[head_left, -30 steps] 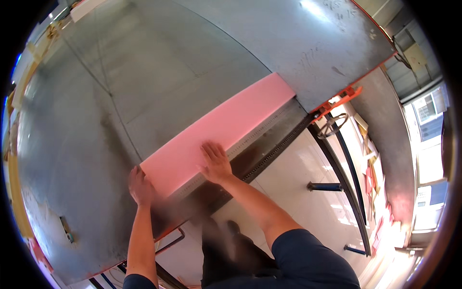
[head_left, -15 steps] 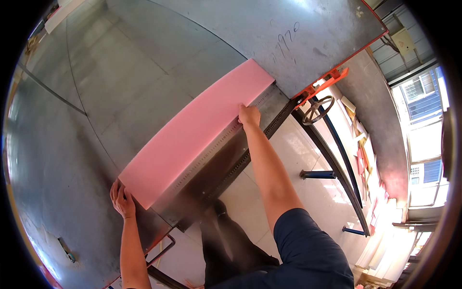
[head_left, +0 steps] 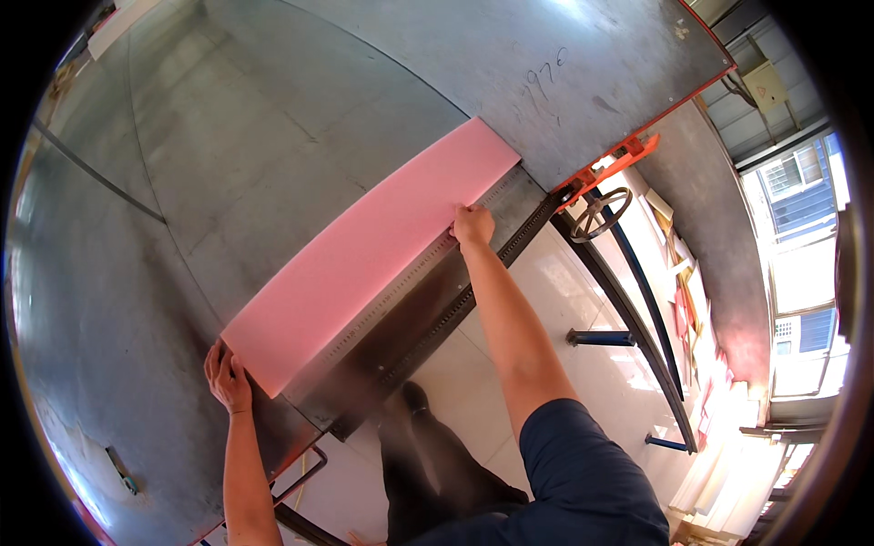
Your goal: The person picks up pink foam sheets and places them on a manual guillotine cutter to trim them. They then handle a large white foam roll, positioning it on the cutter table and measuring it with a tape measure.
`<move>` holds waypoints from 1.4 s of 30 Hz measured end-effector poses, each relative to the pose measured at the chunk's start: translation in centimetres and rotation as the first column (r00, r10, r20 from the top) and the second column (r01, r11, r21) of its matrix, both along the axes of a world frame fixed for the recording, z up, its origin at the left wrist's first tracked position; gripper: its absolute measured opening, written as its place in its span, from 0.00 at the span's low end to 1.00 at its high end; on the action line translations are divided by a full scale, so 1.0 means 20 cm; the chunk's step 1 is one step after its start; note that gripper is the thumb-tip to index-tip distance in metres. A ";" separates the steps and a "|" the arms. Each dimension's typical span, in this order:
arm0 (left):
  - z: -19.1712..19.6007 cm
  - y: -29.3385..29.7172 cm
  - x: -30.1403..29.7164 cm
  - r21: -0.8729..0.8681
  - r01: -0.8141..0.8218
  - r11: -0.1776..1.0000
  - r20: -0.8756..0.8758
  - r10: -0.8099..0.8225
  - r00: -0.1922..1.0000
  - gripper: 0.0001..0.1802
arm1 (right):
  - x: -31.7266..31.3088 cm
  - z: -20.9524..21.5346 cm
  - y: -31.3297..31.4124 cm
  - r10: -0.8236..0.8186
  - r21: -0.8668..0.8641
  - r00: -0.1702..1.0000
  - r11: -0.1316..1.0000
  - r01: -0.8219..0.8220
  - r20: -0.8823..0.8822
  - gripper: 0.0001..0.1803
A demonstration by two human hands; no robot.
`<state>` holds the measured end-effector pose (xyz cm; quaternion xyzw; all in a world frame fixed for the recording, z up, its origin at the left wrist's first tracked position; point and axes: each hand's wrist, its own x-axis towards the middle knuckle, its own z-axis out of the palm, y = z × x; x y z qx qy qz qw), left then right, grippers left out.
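A long pink foam board (head_left: 364, 259) with a curved look lies on the grey metal tabletop (head_left: 264, 146), slanting from near left to far right. Against its left end rests my left hand (head_left: 229, 380), fingers loosely stretched along the corner. My right hand (head_left: 473, 225) is closed at the board's near long edge, the thumb at its top; the fingertips are partly hidden. Along that same edge runs a ruler strip with marks (head_left: 401, 287), and my right hand covers part of it.
A dark toothed rail (head_left: 446, 314) follows the table's near edge. At the right are an orange bracket (head_left: 612, 162), a handwheel (head_left: 601, 215) and a blue-ended bar (head_left: 601, 338). A small knife-like tool (head_left: 122, 471) lies at the table's lower left. Offcuts (head_left: 687, 309) pile by the wall.
The view has shifted very slightly. Both hands and the pink foam board stay in nearly the same places.
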<state>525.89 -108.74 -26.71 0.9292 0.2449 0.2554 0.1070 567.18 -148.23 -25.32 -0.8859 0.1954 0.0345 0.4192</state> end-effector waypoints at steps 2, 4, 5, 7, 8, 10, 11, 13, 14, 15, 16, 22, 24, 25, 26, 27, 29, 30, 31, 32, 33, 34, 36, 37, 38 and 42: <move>0.00 -0.01 0.00 -0.006 0.005 1.000 0.002 -0.005 1.000 0.14 | -0.01 0.01 0.00 -0.024 0.016 1.000 1.000 0.024 -0.005 0.19; 0.01 -0.01 0.01 -0.016 0.015 1.000 0.000 -0.015 1.000 0.14 | -0.01 0.03 -0.01 -0.056 0.026 0.998 0.998 0.057 -0.016 0.19; 0.02 -0.02 0.01 -0.014 0.022 1.000 0.003 -0.022 1.000 0.14 | -0.02 0.03 -0.02 -0.056 0.021 0.998 0.998 0.057 -0.018 0.19; 0.02 -0.03 0.01 -0.014 0.038 0.999 0.011 -0.038 0.999 0.13 | -0.03 0.03 -0.04 -0.057 0.008 0.998 0.998 0.057 -0.021 0.19; 0.02 -0.03 0.01 -0.015 0.039 0.999 0.004 -0.039 0.999 0.13 | -0.03 0.04 -0.05 -0.044 -0.057 0.999 0.997 0.043 -0.019 0.19; 0.02 -0.04 0.02 -0.024 0.030 0.999 -0.006 -0.030 1.000 0.14 | -0.03 0.04 -0.06 -0.008 -0.192 1.000 0.981 0.004 -0.017 0.18; 0.00 -0.03 -0.02 -0.034 -0.002 0.999 0.002 0.002 1.000 0.13 | -0.07 0.10 0.02 0.036 -0.285 0.999 0.958 -0.026 0.029 0.17; 0.00 -0.04 -0.02 -0.091 -0.158 0.983 -0.082 0.151 0.985 0.12 | -0.20 0.22 0.16 0.159 -0.467 0.983 0.879 -0.096 0.096 0.16; 0.03 -0.03 -0.01 -0.010 -0.023 1.000 0.017 0.023 1.000 0.11 | -0.26 0.20 0.15 0.355 -0.565 0.914 0.803 -0.192 0.194 0.16; 0.01 -0.01 0.00 0.019 -0.042 0.999 0.039 0.041 0.998 0.10 | -0.31 0.17 0.17 0.556 -0.642 0.784 0.714 -0.280 0.275 0.16; 0.08 -0.05 0.06 -0.025 -0.047 0.999 0.056 0.048 0.997 0.10 | -0.41 0.19 0.21 0.700 -0.631 0.622 0.667 -0.396 0.350 0.17; -0.01 -0.12 0.06 -0.002 -0.039 0.999 0.093 0.039 0.995 0.11 | -0.93 0.11 0.46 0.940 -0.690 0.010 0.257 -0.677 0.340 0.25; 0.03 -0.08 0.07 -0.002 -0.027 1.000 0.126 0.027 0.992 0.11 | -1.03 0.10 0.53 0.946 -0.701 0.054 0.275 -0.658 0.321 0.27; 0.04 -0.07 0.07 -0.003 -0.034 0.999 0.121 0.034 0.992 0.12 | -1.04 0.07 0.54 0.934 -0.675 0.071 0.303 -0.672 0.349 0.29; 0.03 -0.10 0.07 -0.015 -0.036 0.999 0.120 0.038 0.992 0.12 | -1.05 0.05 0.53 0.936 -0.679 0.075 0.303 -0.669 0.344 0.29; 0.03 -0.10 0.06 -0.025 -0.038 0.999 0.114 0.041 0.993 0.12 | -1.07 0.05 0.53 0.937 -0.683 0.080 0.305 -0.664 0.341 0.29; 0.02 -0.11 0.06 -0.048 -0.029 0.998 0.122 0.035 0.992 0.12 | -1.06 0.03 0.52 0.940 -0.694 0.089 0.305 -0.652 0.330 0.29; 0.02 -0.11 0.06 -0.054 -0.031 0.998 0.123 0.038 0.992 0.12 | -1.06 0.03 0.52 0.941 -0.693 0.091 0.302 -0.654 0.325 0.29; 0.02 -0.10 0.07 -0.057 -0.031 0.998 0.127 0.038 0.991 0.12 | -1.06 0.04 0.54 0.942 -0.693 0.094 0.303 -0.654 0.323 0.29; 0.02 -0.09 0.07 -0.059 -0.030 0.998 0.131 0.038 0.991 0.12 | -1.06 0.05 0.54 0.942 -0.692 0.098 0.305 -0.654 0.322 0.29; 0.03 -0.10 0.07 -0.067 -0.031 0.997 0.130 0.040 0.991 0.11 | -1.06 0.05 0.54 0.944 -0.697 0.091 0.298 -0.652 0.318 0.29; 0.02 -0.10 0.07 -0.075 -0.033 0.997 0.137 0.043 0.990 0.11 | -1.05 0.03 0.53 0.945 -0.703 0.084 0.294 -0.648 0.317 0.29; 0.01 -0.11 0.07 -0.099 -0.028 0.995 0.143 0.042 0.989 0.11 | -1.04 0.02 0.53 0.945 -0.710 0.079 0.293 -0.641 0.319 0.30; 0.02 -0.14 0.06 -0.126 -0.046 0.991 0.144 0.065 0.987 0.11 | -1.05 0.02 0.53 0.945 -0.712 0.076 0.292 -0.639 0.319 0.30; 0.03 -0.13 0.07 -0.127 -0.042 0.991 0.150 0.061 0.987 0.10 | -1.05 0.02 0.52 0.945 -0.714 0.073 0.289 -0.638 0.319 0.30; 0.02 -0.11 0.08 -0.143 -0.025 0.989 0.166 0.049 0.985 0.10 | -1.04 0.02 0.52 0.942 -0.727 0.059 0.293 -0.621 0.329 0.30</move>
